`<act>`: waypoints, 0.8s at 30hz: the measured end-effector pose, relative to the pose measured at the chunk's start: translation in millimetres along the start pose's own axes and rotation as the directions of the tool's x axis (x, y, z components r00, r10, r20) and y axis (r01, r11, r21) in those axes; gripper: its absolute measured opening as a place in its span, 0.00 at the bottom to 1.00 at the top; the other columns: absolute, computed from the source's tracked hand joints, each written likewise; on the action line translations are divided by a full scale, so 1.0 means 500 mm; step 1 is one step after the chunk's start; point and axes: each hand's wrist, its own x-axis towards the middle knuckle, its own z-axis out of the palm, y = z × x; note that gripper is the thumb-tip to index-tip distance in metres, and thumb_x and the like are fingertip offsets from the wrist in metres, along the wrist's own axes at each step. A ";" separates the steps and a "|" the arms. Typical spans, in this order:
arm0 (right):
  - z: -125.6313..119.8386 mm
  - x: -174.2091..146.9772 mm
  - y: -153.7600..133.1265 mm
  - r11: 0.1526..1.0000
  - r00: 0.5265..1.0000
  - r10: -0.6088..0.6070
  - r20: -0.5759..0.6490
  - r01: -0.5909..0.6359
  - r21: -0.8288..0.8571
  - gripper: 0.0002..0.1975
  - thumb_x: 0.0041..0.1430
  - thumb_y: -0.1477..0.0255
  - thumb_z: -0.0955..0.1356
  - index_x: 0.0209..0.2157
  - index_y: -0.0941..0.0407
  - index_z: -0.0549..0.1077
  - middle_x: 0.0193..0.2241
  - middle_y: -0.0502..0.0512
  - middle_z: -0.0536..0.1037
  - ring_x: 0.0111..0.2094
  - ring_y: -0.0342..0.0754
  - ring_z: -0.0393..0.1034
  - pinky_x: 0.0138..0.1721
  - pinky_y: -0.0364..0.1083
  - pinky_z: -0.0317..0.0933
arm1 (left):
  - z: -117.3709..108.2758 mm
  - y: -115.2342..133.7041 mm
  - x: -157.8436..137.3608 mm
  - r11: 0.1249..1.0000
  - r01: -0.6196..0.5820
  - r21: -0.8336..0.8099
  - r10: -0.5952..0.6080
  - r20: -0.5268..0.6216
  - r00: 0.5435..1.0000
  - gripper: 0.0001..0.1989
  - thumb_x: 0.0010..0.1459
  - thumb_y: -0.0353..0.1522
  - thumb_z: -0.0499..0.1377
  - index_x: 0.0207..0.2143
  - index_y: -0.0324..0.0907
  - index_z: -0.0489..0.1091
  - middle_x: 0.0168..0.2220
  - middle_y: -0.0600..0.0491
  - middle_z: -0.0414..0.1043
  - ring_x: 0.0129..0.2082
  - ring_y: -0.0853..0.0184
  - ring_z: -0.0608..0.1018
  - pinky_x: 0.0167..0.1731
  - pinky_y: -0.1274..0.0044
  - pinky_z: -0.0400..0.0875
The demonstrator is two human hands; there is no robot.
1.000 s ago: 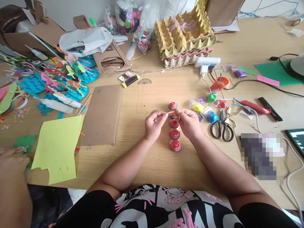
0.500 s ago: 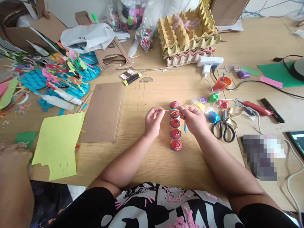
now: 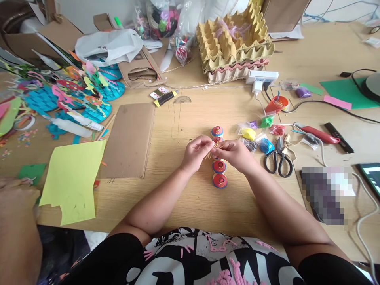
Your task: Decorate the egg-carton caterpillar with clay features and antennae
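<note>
My left hand (image 3: 194,153) and my right hand (image 3: 235,154) meet fingertip to fingertip above the middle of a row of small red rounds. Both are closed in a pinch on thin yellowish toothpicks (image 3: 208,156), whose ends stick out around the fingers. Each round is red with a blue rim and small yellow and dark marks. The farthest round (image 3: 217,131) and the nearest round (image 3: 220,181) show plainly, while those in the middle are partly covered by my hands.
Scissors (image 3: 279,160) and clay packets (image 3: 266,145) lie to the right, below an orange cup (image 3: 276,104). Brown cardboard (image 3: 127,138) and yellow paper (image 3: 74,182) lie left. Egg trays (image 3: 237,59) stand at the back. Another person's arm (image 3: 18,221) rests at the left edge.
My hands have come together and slightly nearer to me; the stick stretched between them no longer shows as one line. The farthest round is now uncovered.
</note>
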 end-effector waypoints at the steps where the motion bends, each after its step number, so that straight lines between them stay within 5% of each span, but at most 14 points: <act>1: 0.001 0.001 0.002 0.999 1.000 0.002 -0.004 -0.001 0.039 0.24 0.52 0.50 0.78 0.23 0.57 0.78 0.22 0.51 0.76 0.24 0.42 0.64 0.28 0.45 0.56 | -0.001 -0.002 0.000 1.000 -0.008 -0.016 0.008 0.008 1.000 0.14 0.61 0.44 0.70 0.32 0.43 0.78 0.31 0.56 0.75 0.33 0.71 0.77 0.37 0.79 0.73; 6: -0.009 0.011 0.023 0.978 0.986 0.045 -0.161 -0.011 0.210 0.22 0.49 0.51 0.80 0.23 0.56 0.81 0.23 0.51 0.79 0.25 0.42 0.66 0.30 0.44 0.60 | -0.006 0.001 -0.002 0.999 0.001 0.054 0.000 -0.020 1.000 0.19 0.66 0.50 0.63 0.42 0.45 0.82 0.41 0.51 0.83 0.45 0.65 0.83 0.50 0.73 0.76; 11: -0.018 0.021 0.050 0.948 0.963 0.026 -0.268 0.061 0.312 0.19 0.51 0.53 0.81 0.25 0.54 0.83 0.25 0.51 0.81 0.26 0.41 0.68 0.30 0.43 0.60 | 0.001 0.012 -0.008 0.969 -0.026 0.247 0.006 0.082 0.997 0.24 0.68 0.52 0.59 0.43 0.42 0.82 0.47 0.46 0.84 0.51 0.59 0.83 0.54 0.69 0.76; 20: 0.005 0.020 0.039 0.893 0.970 -0.007 -0.242 0.115 0.435 0.16 0.52 0.57 0.81 0.25 0.53 0.82 0.23 0.49 0.81 0.25 0.41 0.70 0.29 0.43 0.62 | 0.008 0.017 -0.011 0.964 -0.003 0.266 -0.026 0.107 0.994 0.23 0.69 0.52 0.58 0.34 0.41 0.73 0.34 0.52 0.77 0.37 0.67 0.79 0.43 0.74 0.76; 24: 0.005 0.021 0.037 0.886 0.959 0.002 -0.283 0.130 0.444 0.17 0.49 0.56 0.82 0.24 0.54 0.80 0.22 0.49 0.80 0.23 0.40 0.68 0.27 0.42 0.62 | 0.006 0.025 -0.011 0.883 -0.154 0.443 0.091 0.159 0.983 0.20 0.68 0.50 0.60 0.37 0.42 0.75 0.36 0.51 0.80 0.38 0.66 0.79 0.44 0.73 0.74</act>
